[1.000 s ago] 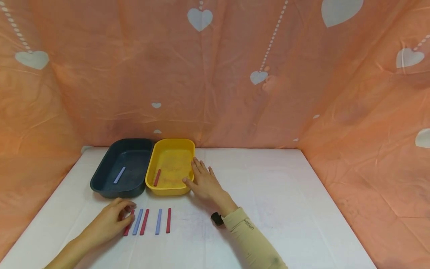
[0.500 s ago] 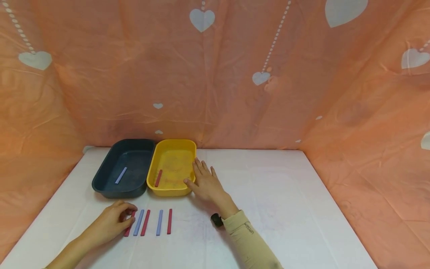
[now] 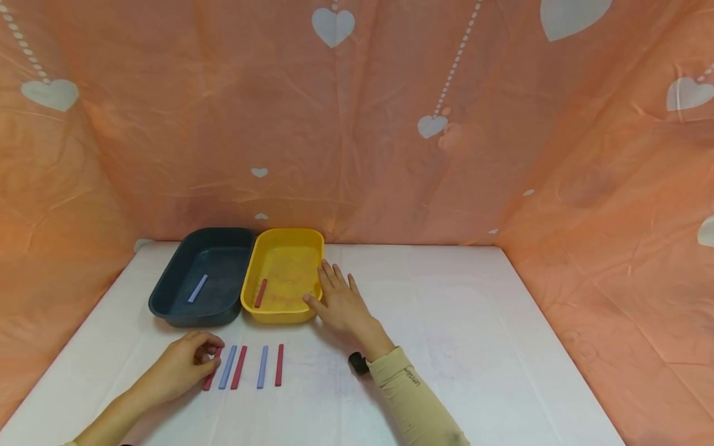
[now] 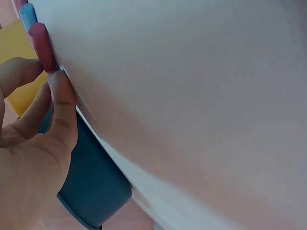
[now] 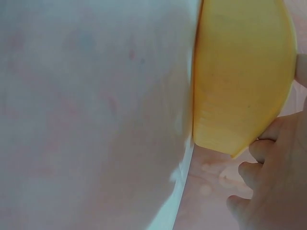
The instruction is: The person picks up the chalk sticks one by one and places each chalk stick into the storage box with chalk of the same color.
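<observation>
The step in hand appears to be taking up the leftmost red stick point(image 3: 209, 381) from the row on the white table point(image 3: 457, 347): the left hand point(image 3: 177, 367) pinches it between thumb and fingertips, near the front of the dark tray point(image 3: 195, 318), though whether it is lifted at all cannot be told. The right hand point(image 3: 344, 308) lies with fingers spread along the right-hand edge of the yellow tray point(image 3: 281, 318), touching its rim, seemingly to steady it. One lilac stick point(image 3: 198, 288) lies in the dark tray and another red stick point(image 3: 260, 293) in the yellow one, which suggests sorting by colour. On that reading, the next move calls for raising the pinched stick clear of the blue-violet stick point(image 3: 227, 367) just beside it, then carrying it over the near rim to the yellow tray.
</observation>
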Motion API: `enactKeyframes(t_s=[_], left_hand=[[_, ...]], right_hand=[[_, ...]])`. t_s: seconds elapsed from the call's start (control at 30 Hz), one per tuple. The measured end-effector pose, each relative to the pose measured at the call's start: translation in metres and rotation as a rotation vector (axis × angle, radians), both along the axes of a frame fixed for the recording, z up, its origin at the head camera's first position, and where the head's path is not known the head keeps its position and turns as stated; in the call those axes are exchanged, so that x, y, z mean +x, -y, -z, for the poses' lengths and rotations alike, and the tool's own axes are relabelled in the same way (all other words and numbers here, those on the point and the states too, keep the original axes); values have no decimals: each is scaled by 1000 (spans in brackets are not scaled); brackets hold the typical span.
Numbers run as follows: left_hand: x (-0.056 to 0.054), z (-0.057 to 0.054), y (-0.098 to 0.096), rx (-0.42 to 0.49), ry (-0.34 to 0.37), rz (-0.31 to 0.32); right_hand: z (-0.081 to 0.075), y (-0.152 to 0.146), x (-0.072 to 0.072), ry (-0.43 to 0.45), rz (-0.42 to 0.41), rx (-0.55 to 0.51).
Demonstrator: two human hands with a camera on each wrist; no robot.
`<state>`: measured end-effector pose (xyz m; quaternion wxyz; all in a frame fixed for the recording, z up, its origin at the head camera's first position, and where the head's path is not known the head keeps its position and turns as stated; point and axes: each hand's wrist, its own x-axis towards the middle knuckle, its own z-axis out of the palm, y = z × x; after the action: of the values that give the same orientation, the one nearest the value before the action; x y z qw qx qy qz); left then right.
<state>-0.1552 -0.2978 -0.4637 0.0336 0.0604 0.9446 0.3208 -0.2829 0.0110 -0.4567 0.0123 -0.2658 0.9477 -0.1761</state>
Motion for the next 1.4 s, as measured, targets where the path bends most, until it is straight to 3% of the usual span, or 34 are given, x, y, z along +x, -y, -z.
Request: enactKeyframes(t_s=[0.5, 0.77, 0.97, 1.17, 1.4], left_hand=[[3, 0, 1, 87, -6, -12], [4, -11, -1, 114, -26, -59], [2, -18, -5, 184, -159, -62], [-7, -27, -12, 257, -280, -50], [-25, -38, -25, 297, -325, -81]], right_hand=[[-1, -1, -1, -8, -9, -21], [0, 0, 0, 15, -2, -20], [1, 0, 0, 18, -11, -24], [1, 0, 0, 10, -15, -22], [1, 0, -1, -11, -13, -7]])
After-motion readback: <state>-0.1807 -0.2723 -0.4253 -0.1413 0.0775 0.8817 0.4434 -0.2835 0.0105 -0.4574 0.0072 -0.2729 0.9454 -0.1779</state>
